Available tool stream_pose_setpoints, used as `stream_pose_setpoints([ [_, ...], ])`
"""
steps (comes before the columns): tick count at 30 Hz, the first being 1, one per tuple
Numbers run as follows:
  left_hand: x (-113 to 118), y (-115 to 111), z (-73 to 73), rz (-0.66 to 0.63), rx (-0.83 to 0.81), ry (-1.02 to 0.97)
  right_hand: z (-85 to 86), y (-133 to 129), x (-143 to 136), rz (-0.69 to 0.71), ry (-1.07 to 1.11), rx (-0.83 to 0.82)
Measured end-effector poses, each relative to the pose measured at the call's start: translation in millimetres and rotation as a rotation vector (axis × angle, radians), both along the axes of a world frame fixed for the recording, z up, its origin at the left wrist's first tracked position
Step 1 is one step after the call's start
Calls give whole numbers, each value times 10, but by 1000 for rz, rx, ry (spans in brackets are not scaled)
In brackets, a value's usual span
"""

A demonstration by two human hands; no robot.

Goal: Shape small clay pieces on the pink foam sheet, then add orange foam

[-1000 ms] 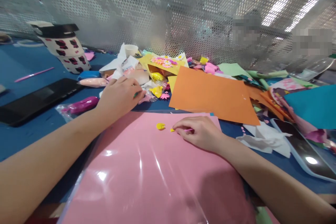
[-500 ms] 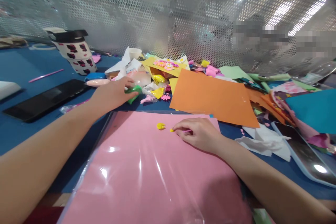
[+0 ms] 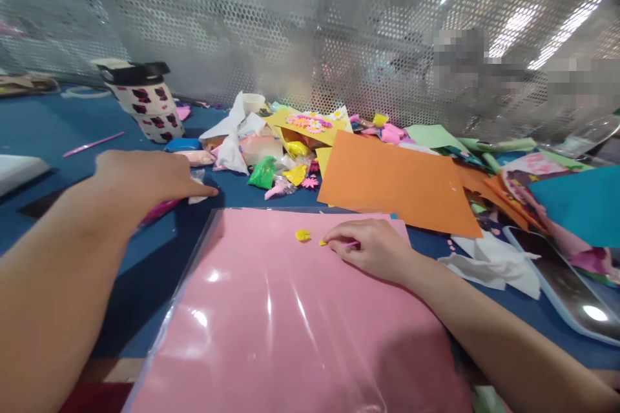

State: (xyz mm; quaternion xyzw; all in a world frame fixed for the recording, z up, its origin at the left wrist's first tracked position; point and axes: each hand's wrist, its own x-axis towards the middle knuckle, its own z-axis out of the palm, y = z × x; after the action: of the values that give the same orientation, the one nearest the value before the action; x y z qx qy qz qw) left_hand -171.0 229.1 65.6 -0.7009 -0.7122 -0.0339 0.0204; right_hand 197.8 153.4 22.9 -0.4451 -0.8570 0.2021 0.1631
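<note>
My left hand (image 3: 150,177) is over the blue table, its index finger stretched out beside a small clear plastic bag (image 3: 197,188). The other fingers are mostly hidden; part of a magenta packet (image 3: 162,210) shows beneath the hand. My right hand (image 3: 371,246) rests on a pink sheet in a clear sleeve (image 3: 290,322), pinching a thin pink modelling tool (image 3: 352,244). A small bit of yellow clay (image 3: 322,242) sits at its fingertips. Just left of that lies a notched yellow clay piece (image 3: 303,235). A bag of green clay (image 3: 262,173) lies beyond the sleeve.
Behind the sleeve are orange paper (image 3: 397,184), yellow clay (image 3: 295,174) and paper flowers (image 3: 310,122). A patterned cup (image 3: 155,110) and pink stick (image 3: 93,144) stand and lie left. At right are crumpled tissue (image 3: 498,261), a phone (image 3: 566,284) and blue paper (image 3: 581,206).
My left hand has left the green clay bag and moved left, over the magenta packet and dark phone-like slab. My right hand stays in nearly the same place with the tool.
</note>
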Motion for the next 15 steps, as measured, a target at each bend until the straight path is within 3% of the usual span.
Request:
stream_pose_setpoints([
  [1,100,-46,27,110,-82,81,2,-1,1,-2,2,-4],
  [2,209,-93,60,101,-123,127,0,0,2,0,5,-5],
  [5,528,-222,153,-69,-67,215,-24,8,9,6,17,4],
  [7,721,-289,158,-250,62,176,-45,12,10,0,38,20],
  [11,1132,-411,-70,-751,171,-210,-45,-8,-8,7,118,50],
  [12,1237,-443,-158,-816,165,-228,-30,-19,-16,37,122,41],
  [15,1474,-525,-379,-837,179,-223,24,-52,-42,158,103,22],
])
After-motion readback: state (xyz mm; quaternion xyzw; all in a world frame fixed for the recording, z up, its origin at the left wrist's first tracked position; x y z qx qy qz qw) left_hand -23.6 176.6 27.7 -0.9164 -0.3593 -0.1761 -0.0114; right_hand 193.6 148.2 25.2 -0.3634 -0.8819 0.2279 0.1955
